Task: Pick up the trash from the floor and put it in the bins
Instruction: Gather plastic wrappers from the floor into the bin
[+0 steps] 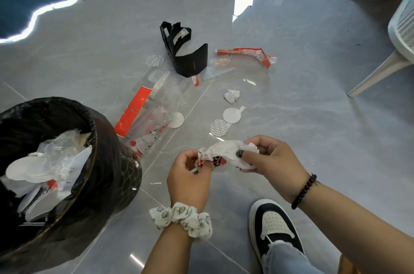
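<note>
Both hands on one crumpled wrapper

Left hand point(190, 167) and right hand point(267, 157) each pinch an end of the crumpled white wrapper point(226, 152) above the floor, just right of the lined bin point(107, 157).

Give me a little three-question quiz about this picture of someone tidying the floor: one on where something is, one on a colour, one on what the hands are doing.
1. Where does the bin stand?
A. To the person's left
B. Behind the white chair
C. On a table

2. What colour is the folded cardboard piece on the floor?
A. Yellow
B. Black
C. Green

3. What are the hands doing?
A. Both rest flat on the floor
B. Both hold a crumpled tissue
C. One lifts the bin

Answers:
1 A: it sits on the floor at the left of the view.
2 B: the card is plainly black.
3 B: the left hand and right hand pinch the crumpled tissue between them.
</note>
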Action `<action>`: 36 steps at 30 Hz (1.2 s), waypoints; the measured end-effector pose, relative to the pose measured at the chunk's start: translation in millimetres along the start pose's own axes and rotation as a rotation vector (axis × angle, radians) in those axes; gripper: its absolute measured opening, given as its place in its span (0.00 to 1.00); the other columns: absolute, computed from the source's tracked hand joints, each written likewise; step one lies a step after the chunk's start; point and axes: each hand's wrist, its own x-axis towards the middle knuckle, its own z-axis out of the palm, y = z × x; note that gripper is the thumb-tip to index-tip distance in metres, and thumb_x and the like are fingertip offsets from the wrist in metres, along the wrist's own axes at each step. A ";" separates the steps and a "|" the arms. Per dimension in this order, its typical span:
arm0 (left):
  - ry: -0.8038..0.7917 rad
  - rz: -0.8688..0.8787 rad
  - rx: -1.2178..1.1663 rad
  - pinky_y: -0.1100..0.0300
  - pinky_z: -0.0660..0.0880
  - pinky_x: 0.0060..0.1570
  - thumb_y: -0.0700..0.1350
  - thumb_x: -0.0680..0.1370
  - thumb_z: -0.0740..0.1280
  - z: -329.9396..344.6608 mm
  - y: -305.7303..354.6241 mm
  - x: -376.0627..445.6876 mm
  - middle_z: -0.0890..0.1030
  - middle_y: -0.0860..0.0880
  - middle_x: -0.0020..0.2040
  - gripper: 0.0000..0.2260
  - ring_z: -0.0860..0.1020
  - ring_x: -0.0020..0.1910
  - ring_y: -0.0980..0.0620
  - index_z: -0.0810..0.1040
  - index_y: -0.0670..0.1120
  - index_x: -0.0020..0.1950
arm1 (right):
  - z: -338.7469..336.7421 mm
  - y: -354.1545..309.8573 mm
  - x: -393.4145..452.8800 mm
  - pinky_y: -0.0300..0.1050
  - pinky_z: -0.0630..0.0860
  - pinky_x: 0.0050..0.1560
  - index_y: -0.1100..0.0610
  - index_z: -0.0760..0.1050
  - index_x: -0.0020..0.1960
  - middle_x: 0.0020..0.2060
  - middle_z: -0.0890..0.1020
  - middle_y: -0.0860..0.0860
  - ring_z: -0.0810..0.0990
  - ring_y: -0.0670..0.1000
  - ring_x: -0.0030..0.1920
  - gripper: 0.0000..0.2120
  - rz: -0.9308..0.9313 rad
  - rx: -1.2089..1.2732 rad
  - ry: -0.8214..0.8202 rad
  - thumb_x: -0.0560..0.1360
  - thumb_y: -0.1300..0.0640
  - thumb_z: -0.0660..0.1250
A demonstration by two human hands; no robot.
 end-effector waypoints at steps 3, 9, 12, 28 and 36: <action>0.068 -0.198 -0.304 0.58 0.79 0.44 0.36 0.69 0.75 0.9 -1.9 5.5 0.84 0.48 0.41 0.08 0.82 0.41 0.51 0.80 0.46 0.43 | 10.9 5.5 -8.1 0.46 0.81 0.41 0.63 0.78 0.39 0.35 0.83 0.57 0.82 0.53 0.36 0.07 0.038 0.110 -0.060 0.70 0.74 0.68; 0.023 -0.768 -1.085 0.63 0.80 0.35 0.31 0.75 0.63 1.0 15.3 -3.1 0.81 0.44 0.36 0.05 0.79 0.38 0.52 0.77 0.37 0.44 | 29.6 27.3 -12.4 0.39 0.80 0.36 0.65 0.78 0.39 0.38 0.83 0.60 0.83 0.55 0.38 0.06 0.216 0.347 -0.080 0.70 0.74 0.68; -0.041 -0.805 -1.105 0.65 0.80 0.32 0.33 0.75 0.64 -2.2 20.2 -7.4 0.82 0.46 0.30 0.03 0.81 0.30 0.54 0.78 0.38 0.44 | 25.6 24.2 -7.5 0.37 0.79 0.33 0.64 0.78 0.39 0.35 0.83 0.57 0.82 0.52 0.33 0.07 0.233 0.350 -0.056 0.68 0.74 0.69; -0.504 -0.760 -0.635 0.67 0.62 0.25 0.44 0.60 0.71 -10.3 31.6 -11.0 0.76 0.51 0.27 0.08 0.69 0.21 0.59 0.78 0.45 0.37 | -14.0 -23.4 10.4 0.38 0.76 0.39 0.50 0.81 0.55 0.54 0.77 0.63 0.77 0.55 0.40 0.20 -0.168 -0.205 -0.293 0.69 0.69 0.73; -0.463 -0.611 -0.382 0.64 0.69 0.31 0.43 0.73 0.70 -6.6 29.1 -11.7 0.84 0.48 0.37 0.03 0.78 0.33 0.56 0.81 0.44 0.44 | -19.0 -4.8 5.4 0.41 0.76 0.34 0.56 0.78 0.40 0.39 0.81 0.57 0.79 0.52 0.34 0.12 -0.141 0.007 -0.056 0.63 0.68 0.76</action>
